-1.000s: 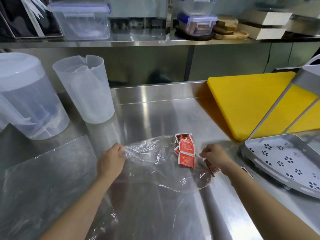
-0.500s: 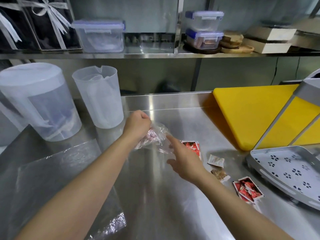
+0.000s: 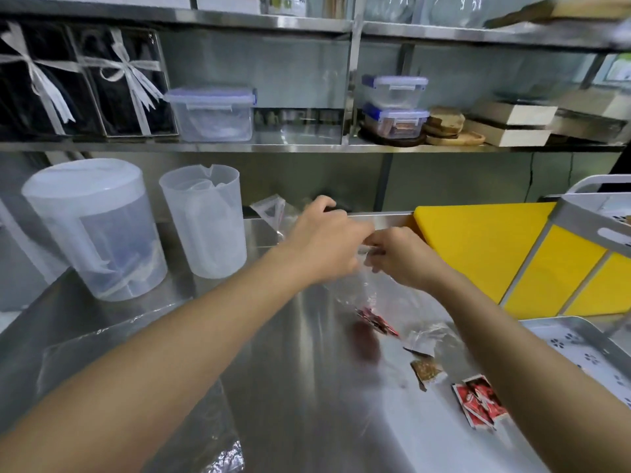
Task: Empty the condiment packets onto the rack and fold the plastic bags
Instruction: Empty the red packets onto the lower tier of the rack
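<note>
Both hands [image 3: 362,249] grip clear bag [image 3: 379,288]; no legible writing.

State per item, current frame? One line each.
left hand: gripping the clear bag, raised
right hand: gripping the same bag
clear bag: held up, red packets still inside
loose packets: lying on the counter, not on the rack
second bag: flat, unfolded
lidded pitcher: closed
open jug: upright

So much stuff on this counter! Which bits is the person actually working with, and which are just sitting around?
In use: clear plastic bag held up by left hand and right hand; red condiment packets and brown packet on the counter; perforated rack; flat bag.

Lying about: two jugs; yellow cutting board; shelf containers; ribboned black boxes.
</note>
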A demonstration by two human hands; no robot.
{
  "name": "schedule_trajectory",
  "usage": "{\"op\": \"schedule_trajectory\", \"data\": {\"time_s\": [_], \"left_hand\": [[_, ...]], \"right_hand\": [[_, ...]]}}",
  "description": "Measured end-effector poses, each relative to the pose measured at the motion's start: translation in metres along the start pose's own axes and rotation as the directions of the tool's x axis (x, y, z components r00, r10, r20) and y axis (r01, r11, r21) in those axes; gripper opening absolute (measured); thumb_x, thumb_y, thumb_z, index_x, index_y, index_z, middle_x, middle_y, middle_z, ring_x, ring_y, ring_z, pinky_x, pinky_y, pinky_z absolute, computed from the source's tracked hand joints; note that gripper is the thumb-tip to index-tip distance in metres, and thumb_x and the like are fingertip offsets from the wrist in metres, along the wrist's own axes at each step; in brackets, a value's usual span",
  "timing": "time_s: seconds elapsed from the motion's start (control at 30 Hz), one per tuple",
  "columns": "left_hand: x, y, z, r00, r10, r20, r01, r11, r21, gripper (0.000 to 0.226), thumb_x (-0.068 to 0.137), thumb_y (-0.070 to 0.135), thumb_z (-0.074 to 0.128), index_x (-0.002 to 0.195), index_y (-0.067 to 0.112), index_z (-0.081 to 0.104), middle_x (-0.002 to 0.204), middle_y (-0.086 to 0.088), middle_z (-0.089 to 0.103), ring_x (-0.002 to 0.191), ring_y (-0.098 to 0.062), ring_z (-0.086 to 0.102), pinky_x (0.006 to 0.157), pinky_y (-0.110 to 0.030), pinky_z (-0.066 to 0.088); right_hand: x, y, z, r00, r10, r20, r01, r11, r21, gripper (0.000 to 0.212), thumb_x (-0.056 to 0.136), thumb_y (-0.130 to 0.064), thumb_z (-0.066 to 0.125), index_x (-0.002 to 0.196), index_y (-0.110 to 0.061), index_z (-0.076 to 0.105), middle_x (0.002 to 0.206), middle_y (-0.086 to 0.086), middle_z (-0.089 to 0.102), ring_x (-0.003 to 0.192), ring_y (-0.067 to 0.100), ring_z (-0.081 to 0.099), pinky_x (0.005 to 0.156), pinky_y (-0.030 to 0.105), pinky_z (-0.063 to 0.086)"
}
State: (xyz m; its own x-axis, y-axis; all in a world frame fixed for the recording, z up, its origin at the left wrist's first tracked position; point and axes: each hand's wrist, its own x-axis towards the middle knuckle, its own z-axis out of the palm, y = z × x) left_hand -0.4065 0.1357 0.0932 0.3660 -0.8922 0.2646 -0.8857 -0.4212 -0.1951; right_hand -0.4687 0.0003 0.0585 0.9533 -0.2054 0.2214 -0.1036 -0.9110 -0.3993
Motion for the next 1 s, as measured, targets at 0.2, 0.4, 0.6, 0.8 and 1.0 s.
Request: {"op": "schedule_trajectory", "data": {"time_s": [0.2,0.4,0.6,0.8,1.0], "left_hand": [[0.025,-0.005,-0.016,0.986,-0.086,-0.141,0.097,0.993,0.068,0.025,0.090,0.011,0.045,0.099,0.023,0.065,0.100,-0.003,0.071,0.094,-0.028,0.060,0.084,-0.031,0.037],[0.038,-0.042,-0.045,0.978,-0.164,-0.126,0.170,0.984,0.044,0.021,0.089,0.015,0.050,0.094,0.025,0.067,0.105,0.000,0.069,0.093,-0.026,0.060,0.072,-0.029,0.032],[0.035,-0.070,-0.066,0.939,-0.294,-0.177,0.291,0.956,-0.041,0.015,0.090,0.022,0.054,0.091,0.024,0.068,0.100,-0.005,0.067,0.086,-0.028,0.057,0.067,-0.033,0.038],[0.021,-0.086,-0.043,0.951,-0.307,0.034,0.309,0.941,-0.141,0.015,0.084,0.025,0.063,0.070,0.032,0.061,0.095,0.000,0.068,0.088,-0.025,0.058,0.080,-0.042,0.050],[0.021,-0.072,-0.040,0.949,-0.251,0.190,0.295,0.920,-0.256,0.033,0.084,0.025,0.061,0.115,0.032,0.051,0.113,0.004,0.064,0.098,-0.019,0.060,0.089,-0.043,0.050]], "right_hand": [[-0.012,0.019,-0.013,0.993,0.120,0.025,-0.122,0.970,0.211,0.020,0.082,-0.002,0.061,0.093,-0.019,0.061,0.078,0.000,0.066,0.065,0.010,0.061,0.055,0.014,0.043],[-0.042,0.060,-0.010,0.962,0.270,0.033,-0.269,0.926,0.266,0.009,0.082,-0.002,0.063,0.084,-0.009,0.069,0.080,0.010,0.070,0.068,0.014,0.062,0.060,0.022,0.049],[-0.043,0.049,-0.040,0.815,0.272,-0.511,-0.099,0.935,0.340,0.009,0.084,-0.004,0.060,0.083,-0.003,0.069,0.075,0.011,0.067,0.069,0.023,0.059,0.063,0.031,0.047],[-0.037,0.047,-0.050,0.905,0.126,-0.406,-0.112,0.992,0.059,0.011,0.084,-0.005,0.058,0.084,-0.002,0.068,0.075,0.008,0.066,0.074,0.027,0.060,0.068,0.037,0.048],[-0.036,0.036,-0.066,0.918,0.015,-0.397,0.031,0.993,0.110,0.010,0.084,-0.006,0.061,0.085,-0.003,0.070,0.071,-0.001,0.060,0.067,0.016,0.055,0.068,0.030,0.046]]}}
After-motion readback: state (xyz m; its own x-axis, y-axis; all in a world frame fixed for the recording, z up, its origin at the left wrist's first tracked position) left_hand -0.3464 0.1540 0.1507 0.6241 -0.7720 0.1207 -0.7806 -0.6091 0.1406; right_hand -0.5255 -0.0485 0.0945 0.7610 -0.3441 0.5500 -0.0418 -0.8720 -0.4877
